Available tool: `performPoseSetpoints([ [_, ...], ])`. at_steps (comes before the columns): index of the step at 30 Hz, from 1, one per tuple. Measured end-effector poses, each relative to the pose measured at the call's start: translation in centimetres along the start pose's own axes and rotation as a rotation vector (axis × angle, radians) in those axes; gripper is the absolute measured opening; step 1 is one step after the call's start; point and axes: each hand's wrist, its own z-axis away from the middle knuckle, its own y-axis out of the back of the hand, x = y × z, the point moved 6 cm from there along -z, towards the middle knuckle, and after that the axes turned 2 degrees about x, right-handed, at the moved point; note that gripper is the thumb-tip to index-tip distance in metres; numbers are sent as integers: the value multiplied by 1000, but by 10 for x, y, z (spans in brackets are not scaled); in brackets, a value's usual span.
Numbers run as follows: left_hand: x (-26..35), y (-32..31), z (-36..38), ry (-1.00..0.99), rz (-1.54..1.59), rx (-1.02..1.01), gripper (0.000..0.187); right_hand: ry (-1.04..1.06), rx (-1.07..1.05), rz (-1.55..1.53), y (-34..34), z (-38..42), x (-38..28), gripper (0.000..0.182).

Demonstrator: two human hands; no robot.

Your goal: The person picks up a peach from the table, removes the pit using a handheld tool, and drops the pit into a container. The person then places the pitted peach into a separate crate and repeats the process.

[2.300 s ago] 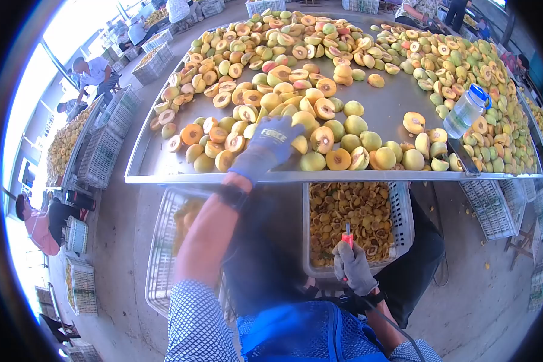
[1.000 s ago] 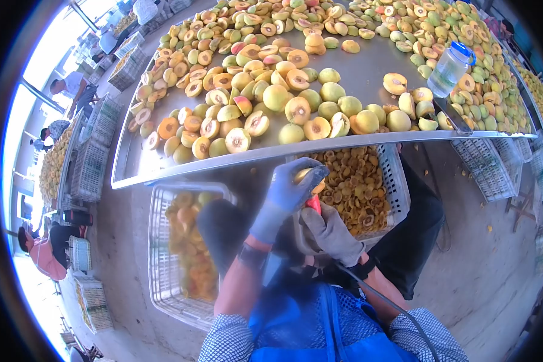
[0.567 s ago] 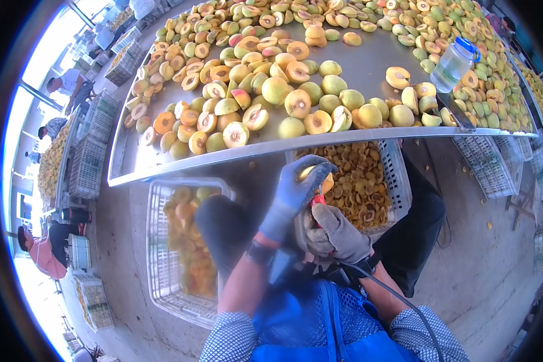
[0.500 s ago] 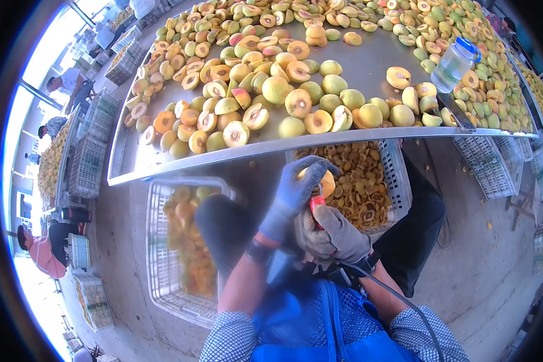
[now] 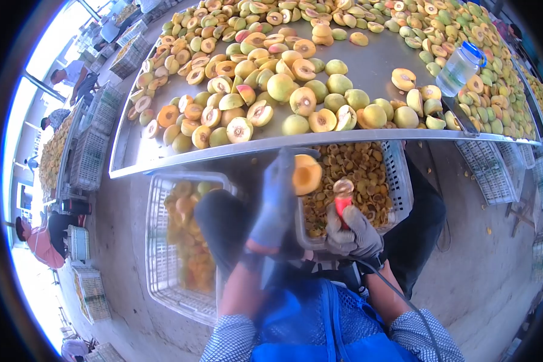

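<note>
My left hand [image 5: 276, 181], in a blue-grey glove and smeared by motion, holds a peach half [image 5: 308, 175] just below the table's edge. The half's cut face is turned toward me, with a smooth hollow at its middle. In a grey glove, my right hand [image 5: 354, 232] is closed around a red-handled pitting tool [image 5: 343, 204] whose metal head points up. A dark cable [image 5: 398, 295] runs from near my right wrist along the forearm. Behind both hands, between my knees, stands a white crate [image 5: 402, 181] filled with brownish fruit scraps.
The metal table [image 5: 253, 145] in front carries many whole and halved peaches [image 5: 282, 88]. A water bottle [image 5: 460, 69] stands among them at right. On the floor at left is a white crate [image 5: 157, 253] of peach halves. Other people [image 5: 42, 241] sit farther left beside stacked crates [image 5: 87, 166].
My left hand has moved left with the peach half, away from the tool. My right hand has shifted slightly right with the pitting tool, whose head now shows.
</note>
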Motion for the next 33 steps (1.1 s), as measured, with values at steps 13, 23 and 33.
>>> performPoseSetpoints([
  [13,156,63,-44,-700,-1611,13,49,-53,344,253,31,-28,27,33],
  [23,128,70,-68,-589,-1298,124,40,60,343,530,12,-11,25,25],
  [33,20,27,18,-156,-137,30,35,315,348,994,-52,-15,-27,31],
])
